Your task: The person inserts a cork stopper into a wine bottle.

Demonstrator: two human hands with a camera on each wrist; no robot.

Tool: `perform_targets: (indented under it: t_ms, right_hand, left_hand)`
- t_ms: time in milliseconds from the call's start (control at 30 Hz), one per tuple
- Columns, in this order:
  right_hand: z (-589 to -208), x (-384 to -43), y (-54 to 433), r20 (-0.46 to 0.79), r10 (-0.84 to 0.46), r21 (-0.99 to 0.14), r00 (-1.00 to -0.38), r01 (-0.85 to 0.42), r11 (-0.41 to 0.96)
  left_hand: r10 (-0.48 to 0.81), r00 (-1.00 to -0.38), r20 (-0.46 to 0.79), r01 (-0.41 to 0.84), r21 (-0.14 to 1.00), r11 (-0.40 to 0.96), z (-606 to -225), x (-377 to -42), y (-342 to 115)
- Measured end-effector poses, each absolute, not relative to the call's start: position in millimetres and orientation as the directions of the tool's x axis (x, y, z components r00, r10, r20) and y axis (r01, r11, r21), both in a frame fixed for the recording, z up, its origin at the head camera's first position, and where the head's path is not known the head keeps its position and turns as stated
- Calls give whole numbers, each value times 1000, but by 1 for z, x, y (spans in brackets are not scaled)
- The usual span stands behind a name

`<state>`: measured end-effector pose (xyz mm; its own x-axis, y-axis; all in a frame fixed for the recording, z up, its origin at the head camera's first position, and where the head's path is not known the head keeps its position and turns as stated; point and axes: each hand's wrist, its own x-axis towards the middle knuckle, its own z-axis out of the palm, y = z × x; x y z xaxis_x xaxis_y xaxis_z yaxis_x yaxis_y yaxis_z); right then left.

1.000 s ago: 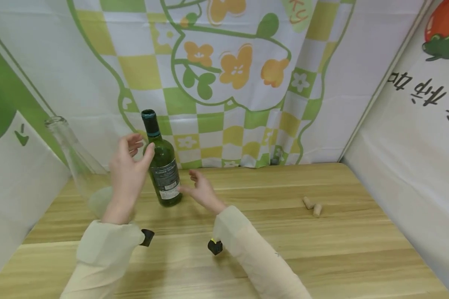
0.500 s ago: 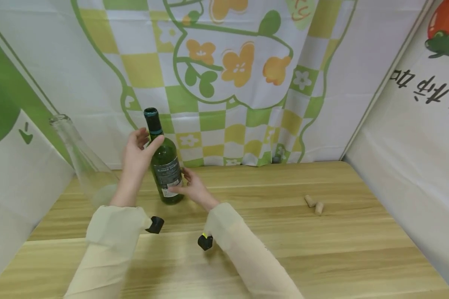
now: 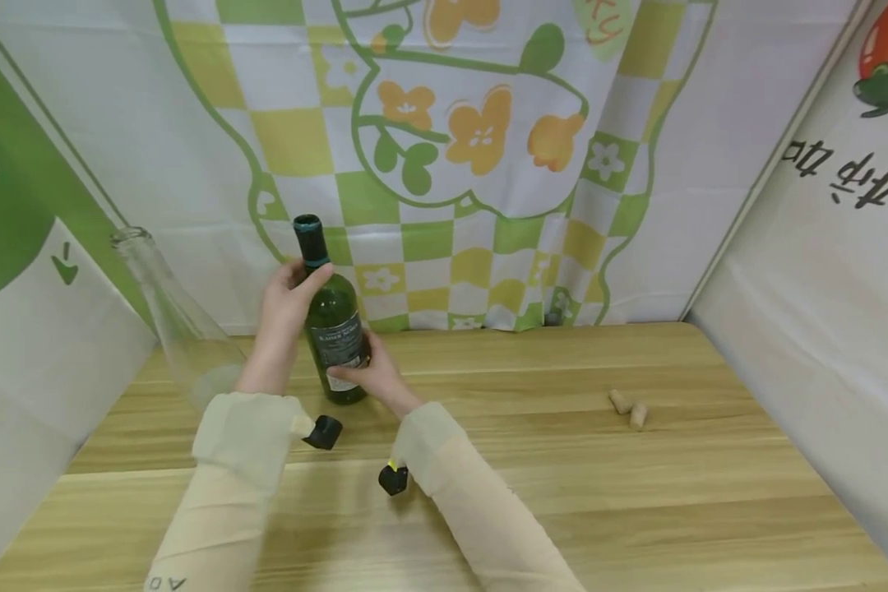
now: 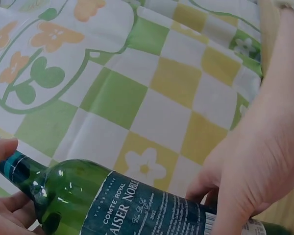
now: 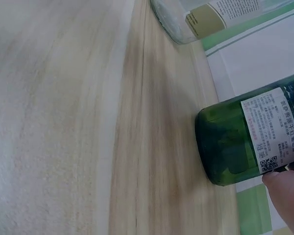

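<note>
A green wine bottle (image 3: 335, 306) with a dark neck sleeve and dark label stands near the back of the wooden table, left of centre. Around its neck and shoulder, my left hand (image 3: 281, 316) holds it, thumb in front and fingers behind. Lower down, my right hand (image 3: 381, 374) grips the body from the right, its thumb across the pale back label. The left wrist view has both hands on the bottle (image 4: 95, 198). In the right wrist view the bottle's base (image 5: 220, 142) is plain to see; whether it touches the table I cannot tell.
A clear glass bottle (image 3: 173, 316) stands at the left, partly hidden by my left forearm. Two corks, one (image 3: 619, 401) beside the other (image 3: 639, 417), lie on the table (image 3: 562, 493) at the right. A checked, flowered curtain (image 3: 429, 238) hangs behind.
Both hands have closed in on the green wine bottle, from beside it to holding it: the left at the neck, the right at the lower body. The scene has shifted slightly rightward in view.
</note>
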<state>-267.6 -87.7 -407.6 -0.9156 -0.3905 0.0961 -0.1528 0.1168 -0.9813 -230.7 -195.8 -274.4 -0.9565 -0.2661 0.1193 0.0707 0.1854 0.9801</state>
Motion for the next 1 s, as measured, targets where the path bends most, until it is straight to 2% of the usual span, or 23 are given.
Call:
perform_targets:
  t_ms: [267, 500, 633, 833, 1000]
  right_hand:
    - [-407, -266, -89, 76, -354, -978, -932, -138, 154]
    - [-407, -265, -86, 157, -373, -951, -914, -242, 194]
    - [-407, -259, -80, 165, -380, -944, -910, -258, 206]
    - [-404, -244, -65, 151, -411, -945, -899, -253, 206]
    - [-402, -234, -49, 184, -459, -932, -869, -303, 200]
  left_hand:
    - [-254, -960, 120, 81, 984, 159, -279, -234, -194]
    - [-258, -954, 151, 121, 984, 130, -284, -231, -191]
    - [-247, -958, 145, 116, 985, 128, -285, -225, -187]
    - [-175, -969, 176, 140, 970, 201, -283, -208, -181]
    - [-103, -972, 209, 186, 963, 197, -280, -190, -170]
